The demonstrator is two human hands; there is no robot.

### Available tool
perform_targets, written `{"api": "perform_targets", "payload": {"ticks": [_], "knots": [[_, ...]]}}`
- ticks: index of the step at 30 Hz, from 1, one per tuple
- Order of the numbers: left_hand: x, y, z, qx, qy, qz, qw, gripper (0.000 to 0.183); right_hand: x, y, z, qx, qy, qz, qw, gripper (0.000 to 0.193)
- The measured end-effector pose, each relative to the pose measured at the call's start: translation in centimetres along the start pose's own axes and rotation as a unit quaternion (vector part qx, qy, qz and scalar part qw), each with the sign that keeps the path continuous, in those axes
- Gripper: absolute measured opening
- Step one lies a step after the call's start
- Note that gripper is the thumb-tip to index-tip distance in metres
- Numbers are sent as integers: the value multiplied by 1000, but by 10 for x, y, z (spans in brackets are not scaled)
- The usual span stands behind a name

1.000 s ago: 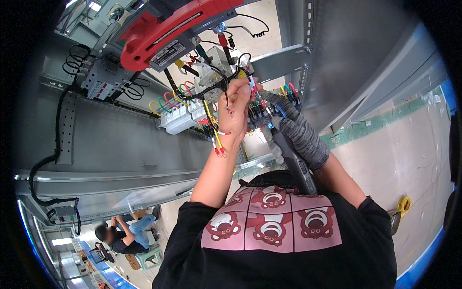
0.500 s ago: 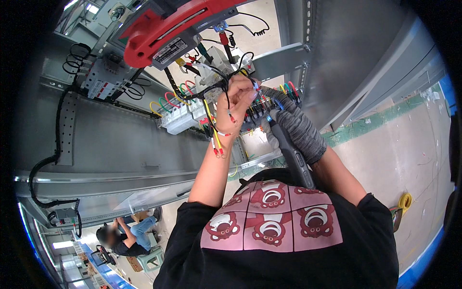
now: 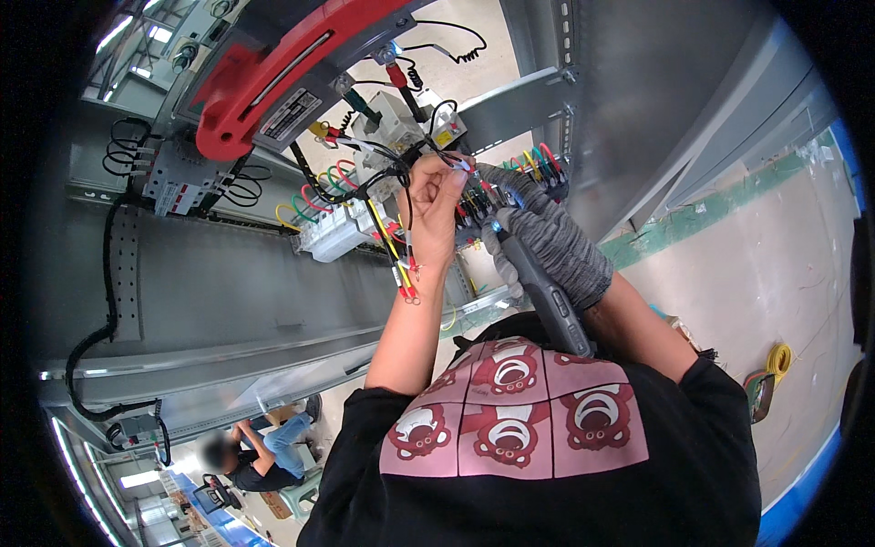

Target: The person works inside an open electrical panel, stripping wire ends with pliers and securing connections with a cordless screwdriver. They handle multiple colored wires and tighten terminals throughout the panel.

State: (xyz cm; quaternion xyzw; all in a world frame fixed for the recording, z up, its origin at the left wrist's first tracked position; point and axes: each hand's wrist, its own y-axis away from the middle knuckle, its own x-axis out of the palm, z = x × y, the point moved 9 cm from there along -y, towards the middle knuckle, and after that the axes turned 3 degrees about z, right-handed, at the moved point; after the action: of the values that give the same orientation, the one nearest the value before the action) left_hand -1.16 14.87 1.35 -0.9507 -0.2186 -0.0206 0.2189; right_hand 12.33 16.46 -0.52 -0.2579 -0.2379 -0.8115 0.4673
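My bare left hand is closed in a pinch on a thin black wire with a pale sleeve near its end. In its grey knitted glove, my right hand wraps round a dark pen-shaped electric screwdriver, lit at its tip. The gloved fingers also stretch toward the pinched wire end; whether they touch it I cannot tell. Over my left wrist hang yellow and black wires with red ring terminals. Just beyond my hands lies a row of wired terminals, partly hidden by my fingers.
A large switch with a red cover juts out at upper left. White breakers with coloured wires sit left of my hands. Metal cabinet walls enclose the sides. A yellow cable coil lies on the floor; a seated person is at lower left.
The view has shifted slightly, and the cabinet parts sit further left in it. My left hand has turned a little, still pinching the wire. The screwdriver remains in my right hand.
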Motion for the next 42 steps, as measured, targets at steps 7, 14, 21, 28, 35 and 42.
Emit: {"api": "perform_targets", "payload": {"ticks": [7,14,21,28,35,42], "knots": [[3,-5,-4,3,-3,34,999,11,-7,-10,1,-47,81,-15,996,49],[5,-6,-15,17,3,36,999,14,4,-7,3,-17,13,10,1000,51],[3,12,-15,-54,-31,-186,981,10,2,-21,8,-83,191,-46,977,45],[-11,13,-19,-23,-130,-188,973,8,2,-36,2,-106,191,-41,975,46],[-18,16,-22,-54,-240,-163,956,18,-7,-53,-20,-47,74,-17,996,45],[-17,8,-28,-26,-215,-135,967,18,-5,-71,-12,-186,135,-20,973,43]]}}
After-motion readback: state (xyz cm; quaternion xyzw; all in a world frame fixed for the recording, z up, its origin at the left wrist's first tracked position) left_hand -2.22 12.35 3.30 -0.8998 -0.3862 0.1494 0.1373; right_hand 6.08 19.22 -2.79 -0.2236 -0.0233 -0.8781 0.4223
